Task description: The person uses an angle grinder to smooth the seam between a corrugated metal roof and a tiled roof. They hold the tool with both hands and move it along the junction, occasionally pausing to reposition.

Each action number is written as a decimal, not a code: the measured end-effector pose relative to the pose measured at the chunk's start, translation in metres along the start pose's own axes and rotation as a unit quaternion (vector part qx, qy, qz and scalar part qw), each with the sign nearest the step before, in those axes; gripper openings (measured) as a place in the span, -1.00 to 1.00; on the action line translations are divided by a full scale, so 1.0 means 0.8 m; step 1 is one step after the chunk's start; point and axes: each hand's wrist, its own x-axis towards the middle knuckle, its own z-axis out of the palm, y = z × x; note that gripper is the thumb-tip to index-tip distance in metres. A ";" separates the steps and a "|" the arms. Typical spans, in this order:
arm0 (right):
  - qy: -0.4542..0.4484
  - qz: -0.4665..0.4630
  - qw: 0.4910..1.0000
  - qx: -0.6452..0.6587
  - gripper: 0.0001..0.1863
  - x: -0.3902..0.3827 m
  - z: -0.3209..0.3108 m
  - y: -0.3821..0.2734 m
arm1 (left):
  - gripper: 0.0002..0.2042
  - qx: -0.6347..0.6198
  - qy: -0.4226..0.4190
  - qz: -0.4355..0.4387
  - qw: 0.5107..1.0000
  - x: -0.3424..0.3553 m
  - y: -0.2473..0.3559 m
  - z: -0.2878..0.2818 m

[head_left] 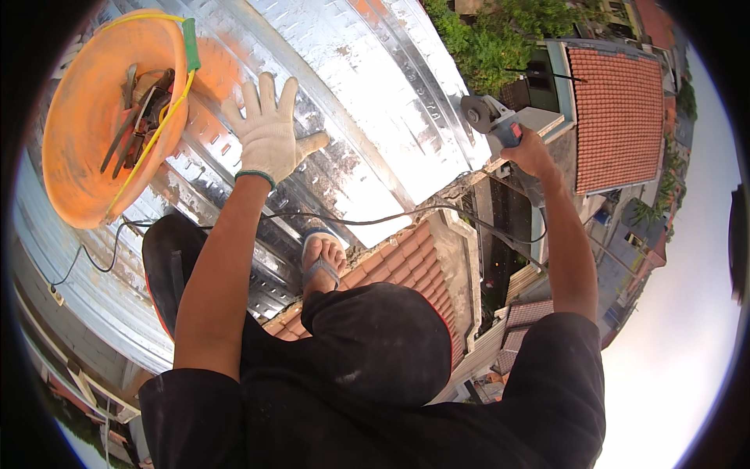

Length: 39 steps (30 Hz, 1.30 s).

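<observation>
My left hand (269, 134), in a white knit glove with a green cuff, lies with fingers spread on the metal roof sheet (344, 133). Nothing is in it. Bare and stretched out to the right, my right hand (533, 153) is wrapped round an angle grinder (508, 129) with a dark disc (476, 114). The disc is at the right edge of the sheet; I cannot tell whether it touches the metal. A black cord (359, 222) runs from the grinder side across the sheet to the left, passing near my sandalled foot (322, 258).
An orange basin (66, 141) with a yellow rope (168, 117) stands at the left, holding pliers and other hand tools (141, 117). Terracotta tiles (406, 262) lie below my foot. Past the right roof edge is a drop towards neighbouring roofs (621, 117) and trees (500, 47).
</observation>
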 end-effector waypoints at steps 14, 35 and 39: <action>-0.003 0.002 1.000 -0.004 -0.28 0.016 -0.011 -0.021 | 0.05 -0.012 -0.029 -0.012 0.999 0.002 0.003 -0.005; -0.004 0.000 1.000 0.002 -0.27 0.026 -0.012 -0.030 | 0.06 -0.011 -0.025 -0.010 1.000 0.002 0.002 -0.004; -0.009 -0.007 1.000 0.006 -0.26 0.029 -0.014 -0.031 | 0.07 -0.002 -0.025 -0.014 1.000 0.002 0.004 -0.005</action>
